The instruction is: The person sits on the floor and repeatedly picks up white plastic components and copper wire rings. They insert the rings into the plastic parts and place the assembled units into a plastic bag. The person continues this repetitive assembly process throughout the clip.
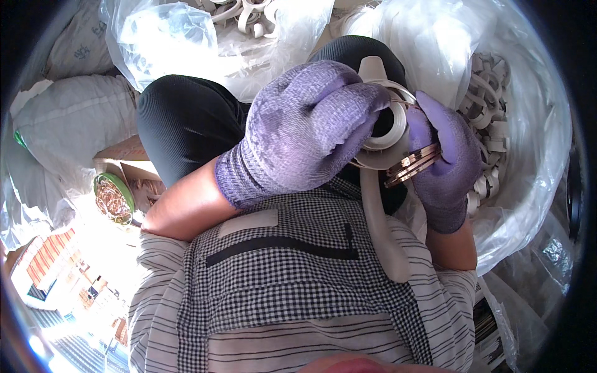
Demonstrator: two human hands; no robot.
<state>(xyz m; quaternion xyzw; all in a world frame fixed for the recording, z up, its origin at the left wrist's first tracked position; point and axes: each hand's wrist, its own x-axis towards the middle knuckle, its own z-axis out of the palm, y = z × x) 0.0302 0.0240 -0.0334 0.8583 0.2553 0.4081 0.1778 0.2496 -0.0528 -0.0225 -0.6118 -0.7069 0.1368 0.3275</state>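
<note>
My left hand (311,127), in a purple knitted glove, is closed with its fingertips pinching at a thin metal band (404,92) on a white plastic handle. That handle (381,227) has a round open collar and a long curved grip hanging toward my apron. My right hand (449,158), gloved the same way, is closed and supports the collar from the right. Against its fingers lie several copper-coloured metal bands (411,165). The left glove hides part of the collar and what its fingertips touch.
On the left, a green-rimmed tub (129,198) of copper-coloured rings stands by a cardboard box (132,151). A plastic-lined container (528,180) with many white plastic pieces (491,133) is on the right. More white pieces (252,13) lie in plastic at the top. My bent knee (180,118) is close.
</note>
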